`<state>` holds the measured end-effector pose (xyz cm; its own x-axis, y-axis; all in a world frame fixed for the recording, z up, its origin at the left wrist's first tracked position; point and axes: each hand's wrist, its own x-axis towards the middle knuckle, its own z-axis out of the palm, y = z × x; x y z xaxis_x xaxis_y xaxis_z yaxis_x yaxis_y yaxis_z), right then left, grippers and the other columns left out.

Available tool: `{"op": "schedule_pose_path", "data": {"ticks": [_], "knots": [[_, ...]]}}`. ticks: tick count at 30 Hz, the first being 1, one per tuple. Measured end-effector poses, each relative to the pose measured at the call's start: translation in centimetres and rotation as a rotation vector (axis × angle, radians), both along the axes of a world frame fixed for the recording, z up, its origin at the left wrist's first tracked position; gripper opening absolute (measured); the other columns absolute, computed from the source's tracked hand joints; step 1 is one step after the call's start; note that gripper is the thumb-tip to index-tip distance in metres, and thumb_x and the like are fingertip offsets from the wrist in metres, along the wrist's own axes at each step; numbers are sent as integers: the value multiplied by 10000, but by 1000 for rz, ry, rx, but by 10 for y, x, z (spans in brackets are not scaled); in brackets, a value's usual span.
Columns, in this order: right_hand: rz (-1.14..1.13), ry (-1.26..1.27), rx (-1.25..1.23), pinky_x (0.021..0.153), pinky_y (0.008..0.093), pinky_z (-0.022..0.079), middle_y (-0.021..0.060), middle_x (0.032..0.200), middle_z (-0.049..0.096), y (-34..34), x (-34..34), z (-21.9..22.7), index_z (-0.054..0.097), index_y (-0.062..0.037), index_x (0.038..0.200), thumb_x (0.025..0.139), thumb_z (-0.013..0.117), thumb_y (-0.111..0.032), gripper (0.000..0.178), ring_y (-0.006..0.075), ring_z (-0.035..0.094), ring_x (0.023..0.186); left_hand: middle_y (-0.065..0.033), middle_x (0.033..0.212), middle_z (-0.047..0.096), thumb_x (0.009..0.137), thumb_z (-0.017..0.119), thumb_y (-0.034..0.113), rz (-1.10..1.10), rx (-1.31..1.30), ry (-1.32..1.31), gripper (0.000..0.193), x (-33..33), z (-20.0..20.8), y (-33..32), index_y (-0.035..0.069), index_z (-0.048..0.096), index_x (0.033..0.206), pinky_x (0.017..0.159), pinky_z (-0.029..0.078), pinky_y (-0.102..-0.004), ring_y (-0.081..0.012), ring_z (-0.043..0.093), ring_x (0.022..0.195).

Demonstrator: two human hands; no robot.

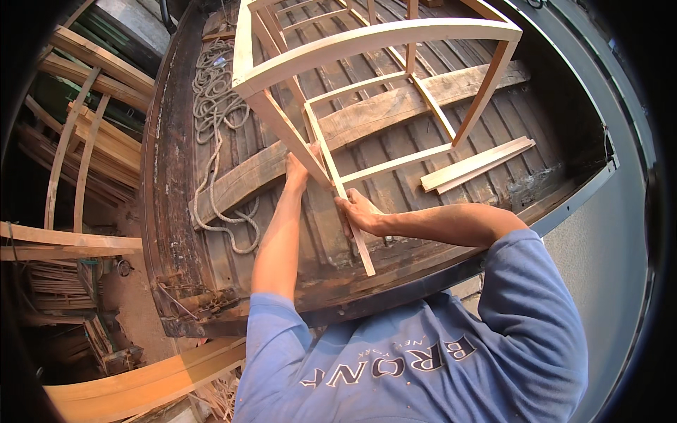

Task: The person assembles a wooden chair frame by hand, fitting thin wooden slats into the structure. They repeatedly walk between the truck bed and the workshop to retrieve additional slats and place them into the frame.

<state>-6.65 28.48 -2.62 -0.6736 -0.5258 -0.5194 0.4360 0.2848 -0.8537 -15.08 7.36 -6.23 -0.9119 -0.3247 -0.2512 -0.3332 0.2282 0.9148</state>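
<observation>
A pale wooden frame (381, 44) of posts and rails stands in a truck bed, with its near corner close to me. My left hand (302, 163) is closed round the lower part of the frame's near post, some of its fingers hidden behind the wood. Against that corner leans a thin wooden strip (362, 248), one end pointing toward me. Just below the corner, my right hand (361, 210) grips this strip, thumb and fingers wrapped about it. Whether the strip is fastened to the frame, I cannot tell.
Beneath the frame, a thick weathered plank (381, 116) crosses the ribbed truck bed (310, 247). Loose rope (218, 92) lies coiled at the left. Two short wood pieces (478, 165) rest at the right. Beyond the left side wall, lumber (106, 141) is stacked.
</observation>
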Motion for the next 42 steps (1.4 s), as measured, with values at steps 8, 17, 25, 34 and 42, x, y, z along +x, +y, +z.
{"op": "schedule_pose_path", "data": {"ticks": [8, 17, 25, 34, 42], "knots": [[-13, -131, -149, 464, 366, 543, 122, 805, 579, -12, -7, -15, 383, -11, 1158, 1019, 535, -300, 355, 234, 622, 510, -191, 1148, 703, 805, 784, 450, -91, -243, -99, 793, -3, 17, 14, -95, 567, 1338, 850, 522, -320, -196, 679, 980], [-30, -80, -220, 456, 390, 529, 186, 806, 615, -5, -2, -7, 368, 1, 1165, 1009, 551, -317, 400, 273, 632, 506, -33, 786, 650, 868, 733, 410, -179, -354, -250, 415, -14, 43, 12, -4, 709, 891, 605, 516, -263, -95, 643, 731], [97, -142, -223, 491, 437, 585, 273, 920, 606, -2, -25, -5, 299, 36, 1235, 1011, 535, -324, 485, 350, 691, 590, -36, 856, 687, 889, 709, 243, -247, -378, -289, 334, -32, 36, 11, -23, 714, 1092, 681, 603, -285, -104, 660, 773], [216, -189, -232, 585, 424, 592, 226, 873, 639, 11, -25, -3, 300, 32, 1188, 1029, 510, -300, 424, 297, 713, 626, -21, 846, 707, 891, 724, 201, -158, -417, -68, 309, -11, 33, 25, -6, 726, 1120, 612, 522, -233, -59, 624, 745], [182, -226, -289, 563, 418, 603, 211, 756, 641, 12, -27, 2, 289, 39, 1183, 1033, 507, -295, 426, 305, 720, 636, -40, 789, 718, 878, 717, 247, -35, -332, -115, 349, -4, 50, 35, 14, 726, 1137, 578, 551, -265, -65, 652, 712]]}}
